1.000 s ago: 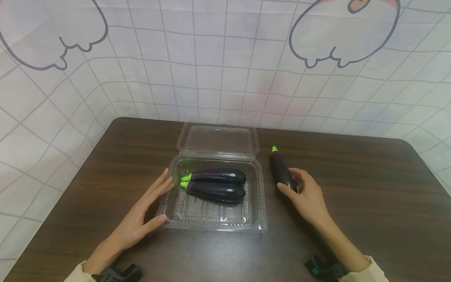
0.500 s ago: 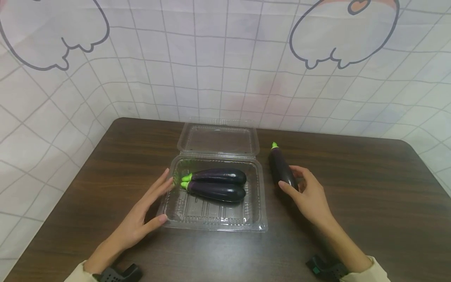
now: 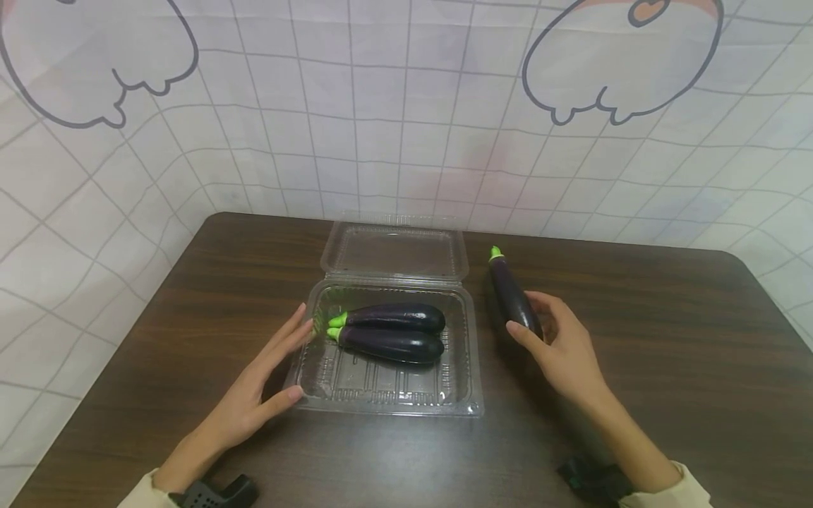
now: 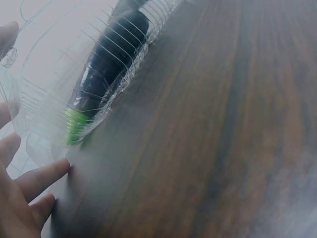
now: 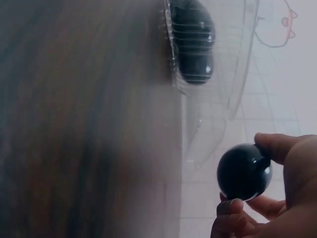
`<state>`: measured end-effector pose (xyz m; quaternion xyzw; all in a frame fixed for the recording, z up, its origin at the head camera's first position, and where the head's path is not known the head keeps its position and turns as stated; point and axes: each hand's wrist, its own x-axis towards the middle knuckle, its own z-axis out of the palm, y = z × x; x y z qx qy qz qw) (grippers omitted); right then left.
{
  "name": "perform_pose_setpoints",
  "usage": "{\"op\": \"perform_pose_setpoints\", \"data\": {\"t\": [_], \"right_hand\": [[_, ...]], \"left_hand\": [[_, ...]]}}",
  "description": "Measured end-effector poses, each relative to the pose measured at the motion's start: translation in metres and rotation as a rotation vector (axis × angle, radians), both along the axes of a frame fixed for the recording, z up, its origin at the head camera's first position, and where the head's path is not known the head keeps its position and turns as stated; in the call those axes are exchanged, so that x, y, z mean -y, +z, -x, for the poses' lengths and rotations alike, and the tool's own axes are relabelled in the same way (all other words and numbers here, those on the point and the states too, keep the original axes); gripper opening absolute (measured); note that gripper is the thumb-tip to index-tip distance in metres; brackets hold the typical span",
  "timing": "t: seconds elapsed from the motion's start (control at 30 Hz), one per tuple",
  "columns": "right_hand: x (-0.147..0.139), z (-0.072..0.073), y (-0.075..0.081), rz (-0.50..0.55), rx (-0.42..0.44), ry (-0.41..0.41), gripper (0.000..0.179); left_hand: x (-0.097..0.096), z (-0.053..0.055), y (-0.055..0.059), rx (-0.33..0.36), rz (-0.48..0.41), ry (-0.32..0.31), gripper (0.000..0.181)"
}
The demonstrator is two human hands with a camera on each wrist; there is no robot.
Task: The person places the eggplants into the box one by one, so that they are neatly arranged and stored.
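One eggplant [image 3: 509,293] is gripped near its rounded end between the thumb and fingers of the right hand [image 3: 567,355], right of centre in the frame. In the right wrist view it is seen raised off the desk [image 3: 673,339]. The fingers of the left hand [image 3: 246,396] are spread wide, nothing held, placed at the left side of a clear plastic container [image 3: 387,407]; firm contact cannot be told. In the container, centre of the frame, a rear eggplant [image 3: 400,317] and a front eggplant [image 3: 394,346] are laid side by side, touching, stems to the left; ribbed floor is exposed below them. The hinged lid [image 3: 399,252] is folded back towards the top of the frame. Held eggplant: glossy, near-black purple, smooth, bright green stem pointed to upper left. Desk backed by a white grid-patterned covering [image 3: 362,106].
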<state>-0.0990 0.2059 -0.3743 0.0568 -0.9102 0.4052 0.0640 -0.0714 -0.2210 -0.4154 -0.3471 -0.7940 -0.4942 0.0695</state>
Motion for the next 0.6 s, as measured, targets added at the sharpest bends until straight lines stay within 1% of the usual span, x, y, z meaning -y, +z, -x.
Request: {"op": "perform_pose_setpoints", "data": {"t": [0.2,0.43,0.6], "right_hand": [[0.004,0.0,0.011,0.013,-0.013,0.032,0.061],[0.013,0.0,0.024,0.016,-0.084,0.071,0.057],[0.019,-0.001,0.032,0.032,-0.094,0.142,0.056]], "left_hand": [[0.0,0.0,0.0,0.005,0.003,0.004,0.069],[-0.001,0.001,-0.001,0.015,0.0,0.0,0.07],[-0.001,0.001,0.0,0.009,0.004,0.006,0.069]]}}
